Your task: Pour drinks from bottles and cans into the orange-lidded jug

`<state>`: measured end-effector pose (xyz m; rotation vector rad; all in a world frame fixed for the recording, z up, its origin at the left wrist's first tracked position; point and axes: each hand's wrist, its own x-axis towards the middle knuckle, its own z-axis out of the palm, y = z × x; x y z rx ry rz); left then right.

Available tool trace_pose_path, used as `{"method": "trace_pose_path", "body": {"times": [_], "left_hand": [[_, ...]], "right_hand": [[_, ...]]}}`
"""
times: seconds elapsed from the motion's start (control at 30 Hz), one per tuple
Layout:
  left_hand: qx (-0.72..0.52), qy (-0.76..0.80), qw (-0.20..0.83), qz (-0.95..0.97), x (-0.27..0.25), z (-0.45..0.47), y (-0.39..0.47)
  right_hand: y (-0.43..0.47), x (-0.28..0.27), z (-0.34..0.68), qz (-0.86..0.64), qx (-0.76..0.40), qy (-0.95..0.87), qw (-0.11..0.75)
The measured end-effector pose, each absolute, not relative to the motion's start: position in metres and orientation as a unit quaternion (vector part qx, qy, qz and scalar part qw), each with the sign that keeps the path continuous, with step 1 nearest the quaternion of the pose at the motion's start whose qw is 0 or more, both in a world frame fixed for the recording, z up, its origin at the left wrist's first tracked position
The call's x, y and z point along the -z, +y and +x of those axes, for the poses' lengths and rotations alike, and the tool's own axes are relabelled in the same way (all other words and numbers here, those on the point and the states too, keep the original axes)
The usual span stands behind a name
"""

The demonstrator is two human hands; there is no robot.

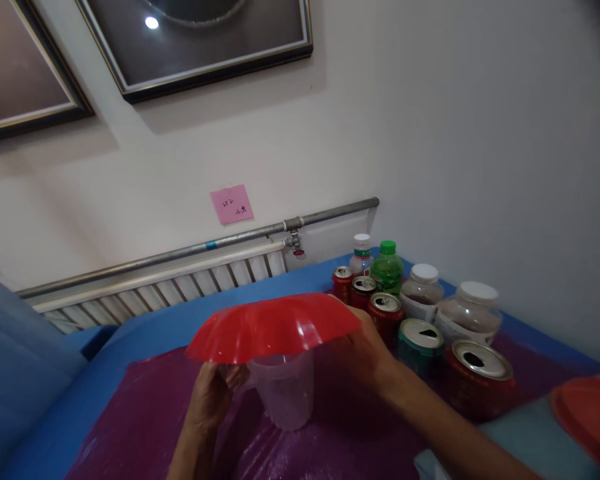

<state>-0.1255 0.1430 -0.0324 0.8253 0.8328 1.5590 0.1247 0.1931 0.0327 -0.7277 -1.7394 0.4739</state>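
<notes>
A shiny red plastic dish [273,327] with a wavy edge spans the middle of the view. Under it stands a clear plastic jug [285,393] on the purple sheet, its mouth mostly covered by the dish. My right hand [363,343] grips the dish at its right end; the fingertips are partly hidden behind it. My left hand [215,393] is closed at the jug's left side, where the handle appears to be, just below the dish's rim. What the dish or jug contains cannot be seen.
To the right stand several opened drink cans, such as a teal can [420,347] and a red can [480,380]. Behind them are a green bottle [387,270] and white-lidded jars [470,310]. A red-lidded container [587,413] sits at the right edge. A radiator [180,283] lines the wall.
</notes>
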Motion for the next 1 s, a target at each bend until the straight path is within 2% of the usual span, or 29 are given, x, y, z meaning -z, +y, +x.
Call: {"method": "trace_pose_path", "body": {"times": [0.3,0.8,1.0], "left_hand": [[-0.652,0.358,0.564,0.358,0.027,-0.122,0.142],[-0.648,0.375,0.554,0.365,0.021,-0.119,0.141],[-0.66,0.406,0.508,0.376,0.018,-0.124,0.138]], "right_hand": [[0.188,-0.042,0.126,-0.321,-0.216,-0.744,0.544],[0.194,-0.035,0.124,-0.325,-0.214,-0.727,0.566],[0.189,-0.038,0.127,-0.39,-0.304,-0.666,0.559]]}}
